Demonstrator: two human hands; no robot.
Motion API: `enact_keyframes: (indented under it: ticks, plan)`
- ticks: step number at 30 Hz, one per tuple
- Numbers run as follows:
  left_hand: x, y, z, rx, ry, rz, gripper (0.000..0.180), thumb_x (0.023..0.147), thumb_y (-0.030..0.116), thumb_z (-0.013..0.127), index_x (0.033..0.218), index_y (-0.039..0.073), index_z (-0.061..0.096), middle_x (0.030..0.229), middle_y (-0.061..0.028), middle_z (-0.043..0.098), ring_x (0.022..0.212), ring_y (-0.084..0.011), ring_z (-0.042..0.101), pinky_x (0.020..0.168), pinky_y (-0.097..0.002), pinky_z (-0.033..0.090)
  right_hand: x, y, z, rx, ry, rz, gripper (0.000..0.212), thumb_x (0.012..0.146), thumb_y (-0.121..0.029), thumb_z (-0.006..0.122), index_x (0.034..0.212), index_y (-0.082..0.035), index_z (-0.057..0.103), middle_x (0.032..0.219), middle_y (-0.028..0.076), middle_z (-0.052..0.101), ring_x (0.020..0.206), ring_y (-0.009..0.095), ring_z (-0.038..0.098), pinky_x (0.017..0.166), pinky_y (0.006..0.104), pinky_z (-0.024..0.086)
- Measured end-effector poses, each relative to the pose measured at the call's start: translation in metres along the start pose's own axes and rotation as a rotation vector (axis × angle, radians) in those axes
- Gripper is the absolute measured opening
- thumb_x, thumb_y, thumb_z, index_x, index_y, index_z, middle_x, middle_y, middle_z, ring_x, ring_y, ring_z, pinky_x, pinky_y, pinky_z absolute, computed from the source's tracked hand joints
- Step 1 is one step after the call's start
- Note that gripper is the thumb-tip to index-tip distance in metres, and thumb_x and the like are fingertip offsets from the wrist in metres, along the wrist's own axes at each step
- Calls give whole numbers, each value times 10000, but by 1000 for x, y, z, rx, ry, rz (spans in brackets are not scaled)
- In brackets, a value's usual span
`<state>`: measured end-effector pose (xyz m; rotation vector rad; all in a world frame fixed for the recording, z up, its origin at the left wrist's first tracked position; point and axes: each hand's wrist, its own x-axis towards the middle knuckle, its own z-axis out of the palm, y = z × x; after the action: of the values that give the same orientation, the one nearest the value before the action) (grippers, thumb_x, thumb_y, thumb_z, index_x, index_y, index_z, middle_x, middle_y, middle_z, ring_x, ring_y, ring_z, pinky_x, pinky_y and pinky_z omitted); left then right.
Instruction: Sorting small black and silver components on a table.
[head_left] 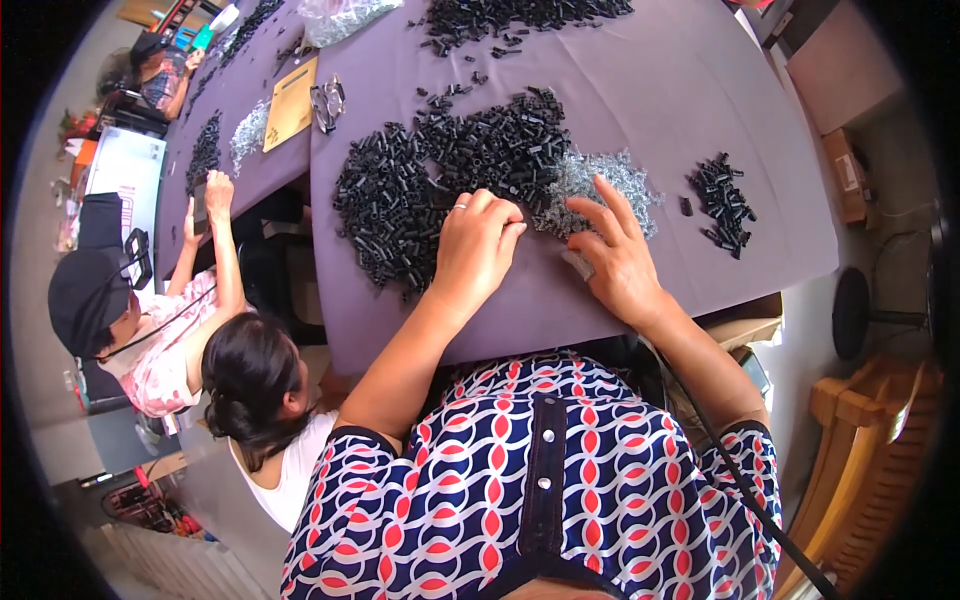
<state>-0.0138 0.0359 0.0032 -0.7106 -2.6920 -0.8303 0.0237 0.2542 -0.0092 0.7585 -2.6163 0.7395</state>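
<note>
Grey-mauve cloth covers the worktop (700, 110), which runs toward the upper left of the head view, with people seated along its near side. On the left hand (470, 248), thumb and forefinger are brought close together at the inner edge of the piles; whether a small piece sits between these fingertips cannot be told. Fingers of the right hand (622, 262) are loosely spread and half curled, their tips over the near part of a heap of small silvery pieces (620, 175); any grip there is unclear.

Just left of that heap, a broad mound of short black tubular pieces (390, 200) fills the space beside and beyond the left hand. To the right lies a smaller black cluster (725, 205), apart from the rest. Farther back are another black pile (520, 14), a pair of eyeglasses (327, 103), a flat tan sheet (290, 108) and a clear plastic bag (345, 18). At left sit a person in a black cap (90, 300) and a person in a white top (255, 400); a slatted wooden seat (850, 440) stands at lower right.

Both forearms reach up from below and angle inward, backs of the hands upward, with a ring on the left.
</note>
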Motion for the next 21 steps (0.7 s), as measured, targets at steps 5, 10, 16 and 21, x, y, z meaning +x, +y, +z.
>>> enact_keyframes:
  ticks: [5,10,16,21]
  plan:
    - [-11,12,-11,-405,65,-146,55,916,61,655,948,24,628,879,-43,638,776,-140,625,674,-275,493,-7,-11,-26,563,-72,329,182,809,9,698,959,-49,613,1006,77,630,952,273,631,834,346,510]
    - [-17,20,-14,-1317,-251,-607,93,959,74,623,1036,26,643,920,-83,703,743,-119,640,707,-242,526,-10,-10,-25,1174,-52,533,68,911,10,661,964,-7,622,936,25,659,830,109,642,759,272,521]
    - [-18,26,-19,-1382,-306,-638,198,936,42,637,1128,-5,657,995,-119,716,821,-150,680,759,-272,557,-8,-14,-35,1371,-132,537,149,924,62,606,1064,26,644,1004,61,685,913,151,684,820,278,550]
    - [-20,28,-17,-1329,-295,-614,191,925,27,646,1111,-14,664,1001,-115,711,846,-156,683,780,-281,560,-8,-15,-35,1392,-107,585,154,918,75,598,1060,28,633,998,61,678,936,153,681,853,285,543]
